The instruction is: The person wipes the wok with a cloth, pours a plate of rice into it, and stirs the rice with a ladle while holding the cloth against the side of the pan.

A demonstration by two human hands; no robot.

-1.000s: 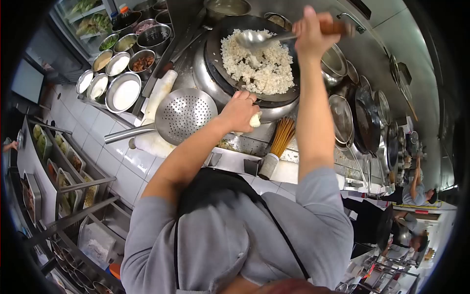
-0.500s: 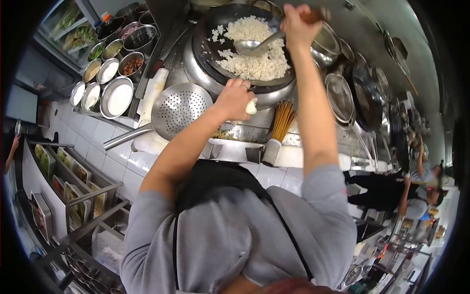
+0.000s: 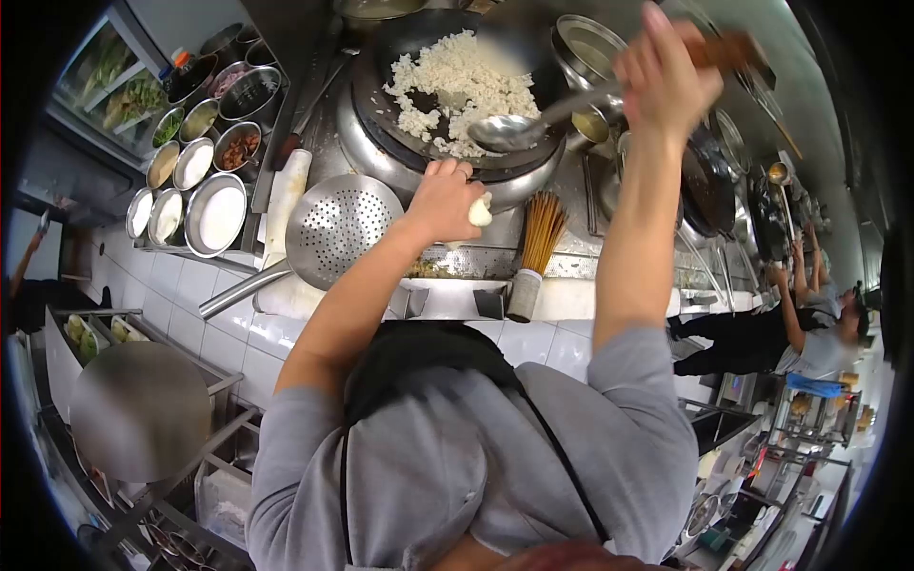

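White rice (image 3: 466, 81) lies loose in a dark wok (image 3: 381, 105) on a round metal burner ring. My right hand (image 3: 666, 81), raised at the wok's right, is closed on the wooden handle of a metal ladle (image 3: 509, 131). The ladle's bowl is over the near part of the wok, beside the rice. My left hand (image 3: 445, 202) is closed at the wok's near rim, with a pale cloth (image 3: 481, 210) bunched beneath it; its fingertips are partly hidden. A bamboo brush (image 3: 541, 238) stands to the right of that hand.
A perforated strainer (image 3: 343, 228) lies left of my left forearm. Metal bowls of ingredients (image 3: 215, 214) stand farther left. Strainers and pans line the right side, with a metal pot (image 3: 590, 48) beside the wok. Other people (image 3: 809, 333) stand at the far right.
My right hand has moved right and nearer to the camera with the ladle. The rice has shifted within the wok. My left hand keeps its grip at the rim.
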